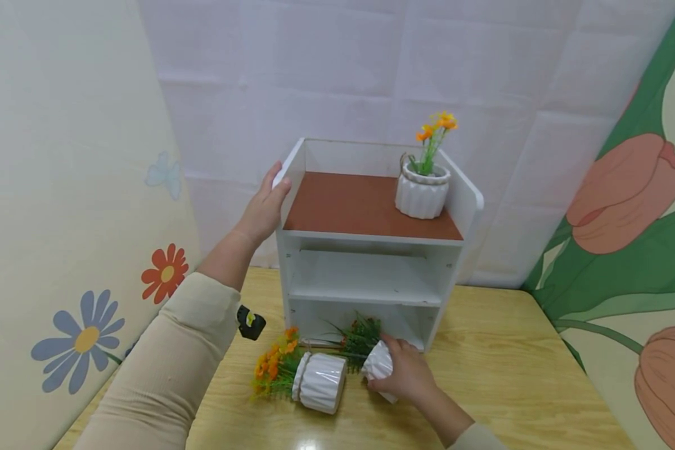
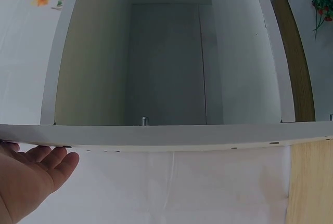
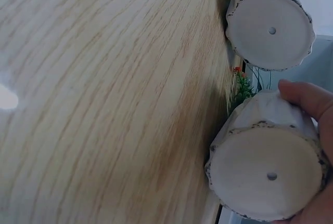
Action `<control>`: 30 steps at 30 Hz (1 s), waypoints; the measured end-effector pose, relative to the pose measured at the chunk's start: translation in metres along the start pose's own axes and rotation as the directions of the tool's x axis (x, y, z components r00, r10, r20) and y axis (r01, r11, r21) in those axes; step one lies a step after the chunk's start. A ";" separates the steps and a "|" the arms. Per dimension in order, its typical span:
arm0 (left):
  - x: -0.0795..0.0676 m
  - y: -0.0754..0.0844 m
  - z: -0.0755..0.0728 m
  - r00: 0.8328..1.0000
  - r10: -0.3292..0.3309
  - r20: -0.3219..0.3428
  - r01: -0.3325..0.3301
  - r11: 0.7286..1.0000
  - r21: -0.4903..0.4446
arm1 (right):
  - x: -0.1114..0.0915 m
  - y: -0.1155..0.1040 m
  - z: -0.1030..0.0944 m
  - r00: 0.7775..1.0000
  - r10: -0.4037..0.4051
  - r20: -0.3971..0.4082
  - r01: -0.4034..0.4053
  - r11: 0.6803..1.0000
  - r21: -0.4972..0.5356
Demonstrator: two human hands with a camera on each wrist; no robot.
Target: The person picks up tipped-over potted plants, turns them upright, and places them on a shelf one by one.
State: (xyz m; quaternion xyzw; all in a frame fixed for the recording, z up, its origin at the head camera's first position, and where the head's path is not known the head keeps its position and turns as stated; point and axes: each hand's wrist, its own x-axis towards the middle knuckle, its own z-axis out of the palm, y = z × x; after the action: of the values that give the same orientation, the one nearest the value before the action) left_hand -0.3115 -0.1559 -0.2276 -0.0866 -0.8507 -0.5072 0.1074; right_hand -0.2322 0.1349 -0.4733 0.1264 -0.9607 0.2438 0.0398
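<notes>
My left hand (image 1: 264,209) holds the left side panel of a white shelf (image 1: 365,275) near its top, with the panel edge between fingers and thumb. The left wrist view shows several fingers (image 2: 57,164) against the panel's outer face. With my right hand (image 1: 410,369) I grip a white ribbed flowerpot (image 1: 379,361) low over the table. It is tipped over, its green plant (image 1: 363,337) with small red flowers towards the shelf. Its round base (image 3: 250,167), with one hole, faces the right wrist camera. Beside it another white pot (image 1: 320,381) lies on its side with orange flowers (image 1: 272,362).
A third white pot (image 1: 422,195) with orange flowers stands upright on the shelf's brown top (image 1: 343,200), at the right. Below are two white compartments. The shelf stands on a wooden table (image 1: 484,362). A small black object (image 1: 250,322) shows beside the left sleeve.
</notes>
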 end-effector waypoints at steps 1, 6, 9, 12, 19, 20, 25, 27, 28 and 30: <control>0.000 0.000 0.000 1.000 0.000 -0.001 0.000 1.000 -0.002 | 0.000 0.002 -0.001 1.000 0.000 -0.002 0.000 1.000 0.011; 0.000 0.000 0.001 1.000 0.004 0.000 -0.004 1.000 -0.009 | -0.003 0.011 -0.003 1.000 0.005 -0.012 -0.003 0.996 0.085; 0.000 0.000 0.001 1.000 0.008 0.002 -0.008 1.000 -0.011 | -0.004 0.017 -0.003 1.000 0.005 -0.023 -0.002 0.992 0.127; 0.000 0.000 0.001 1.000 0.007 0.004 -0.007 1.000 -0.012 | -0.005 0.022 -0.004 1.000 0.007 -0.027 -0.003 0.988 0.154; 0.000 0.000 0.001 1.000 -0.011 0.006 0.011 1.000 -0.017 | -0.007 0.031 -0.004 0.998 0.023 -0.053 -0.011 0.976 0.216; 0.000 0.000 0.001 1.000 -0.012 0.006 0.012 1.000 -0.017 | -0.008 0.033 -0.004 0.998 0.024 -0.055 -0.011 0.975 0.223; -0.002 0.001 0.001 1.000 -0.017 0.008 0.017 1.000 -0.025 | -0.012 0.040 -0.004 0.998 0.020 -0.056 -0.004 0.961 0.275; -0.002 0.002 0.001 1.000 -0.016 0.009 0.017 0.999 -0.029 | -0.014 0.043 -0.005 0.998 0.018 -0.060 0.000 0.956 0.294; -0.002 0.002 0.001 1.000 -0.017 0.010 0.017 0.999 -0.030 | -0.016 0.045 -0.005 0.998 0.020 -0.063 0.001 0.952 0.305; -0.002 0.002 0.001 1.000 -0.016 0.008 0.017 0.999 -0.028 | -0.019 0.047 -0.005 0.997 0.023 -0.069 0.001 0.946 0.325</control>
State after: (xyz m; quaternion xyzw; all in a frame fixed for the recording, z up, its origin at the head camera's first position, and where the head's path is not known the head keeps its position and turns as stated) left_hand -0.3088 -0.1540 -0.2272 -0.0830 -0.8447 -0.5195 0.0987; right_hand -0.2257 0.1816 -0.4929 0.1171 -0.9060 0.4034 0.0517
